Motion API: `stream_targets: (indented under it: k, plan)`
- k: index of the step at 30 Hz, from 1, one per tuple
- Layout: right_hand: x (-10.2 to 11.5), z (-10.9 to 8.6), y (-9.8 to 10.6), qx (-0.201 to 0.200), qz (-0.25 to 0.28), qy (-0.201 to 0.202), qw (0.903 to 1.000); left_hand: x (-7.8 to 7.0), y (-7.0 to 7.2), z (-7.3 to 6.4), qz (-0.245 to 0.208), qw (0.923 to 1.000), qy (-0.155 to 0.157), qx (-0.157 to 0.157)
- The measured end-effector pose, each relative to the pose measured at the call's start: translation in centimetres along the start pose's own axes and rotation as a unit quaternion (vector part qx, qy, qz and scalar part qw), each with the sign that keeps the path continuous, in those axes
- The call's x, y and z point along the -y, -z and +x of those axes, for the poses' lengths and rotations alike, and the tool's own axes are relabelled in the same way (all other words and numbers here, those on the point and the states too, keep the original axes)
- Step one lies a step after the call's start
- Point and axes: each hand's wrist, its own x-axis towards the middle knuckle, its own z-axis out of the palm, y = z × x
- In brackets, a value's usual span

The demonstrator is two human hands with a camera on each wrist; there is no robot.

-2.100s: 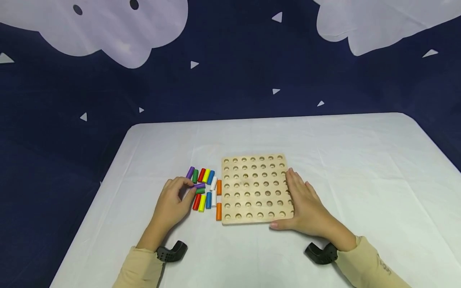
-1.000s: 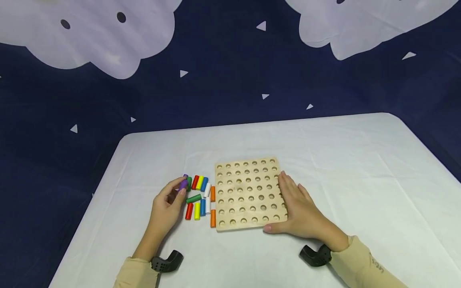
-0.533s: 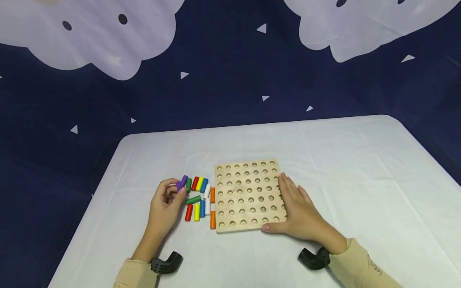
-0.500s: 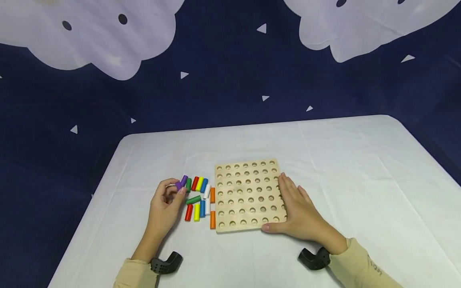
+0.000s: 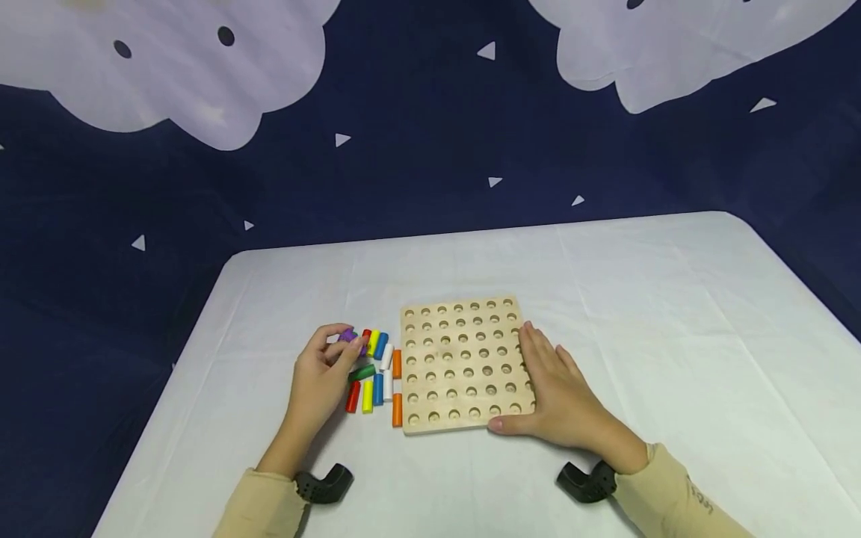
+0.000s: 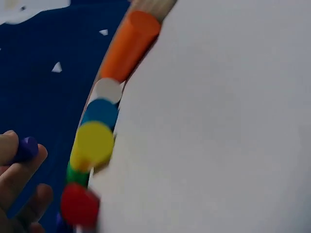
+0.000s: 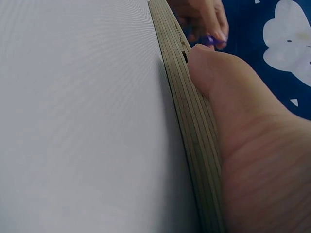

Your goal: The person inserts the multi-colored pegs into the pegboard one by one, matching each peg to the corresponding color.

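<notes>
My left hand (image 5: 321,377) pinches a purple peg (image 6: 28,147) between thumb and fingers, above the left end of the peg group. Its fingertips cover part of the back row in the head view. A second purple peg (image 6: 62,224) lies low in the left wrist view, partly hidden by a red peg (image 6: 80,205). A green peg (image 5: 362,373) lies slanted just in front of the fingers. My right hand (image 5: 561,388) rests along the right side of a square wooden pegboard (image 5: 464,364), fingers straight, thumb (image 7: 209,68) at its near edge. The board's visible holes hold no pegs.
Between the left hand and the board lie yellow (image 5: 367,397), blue (image 5: 379,389) and white pegs (image 5: 388,386). Orange pegs (image 5: 397,410) lie against the board's left side. A white cloth (image 5: 673,314) covers the table; a dark blue backdrop (image 5: 417,149) hangs behind.
My left hand has picked up the purple peg from beside the green one, drawn it back left, then shifted right over the back row. The green peg now lies slanted. My right hand stays on the board.
</notes>
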Motion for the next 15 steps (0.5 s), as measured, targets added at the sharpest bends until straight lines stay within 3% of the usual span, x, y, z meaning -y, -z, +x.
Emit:
stream_targets:
  k: [8, 15]
  plan:
    - [0.0, 0.2, 0.1, 0.002, -0.001, 0.002, 1.0000, -4.3, -2.7, 2.5, 0.043, 0.9985, -0.006, 0.034]
    - [-0.1, 0.2, 0.1, 0.004, -0.003, -0.001, 1.0000, -5.6, -5.1, 4.6, 0.053, 0.9973, -0.008, 0.051]
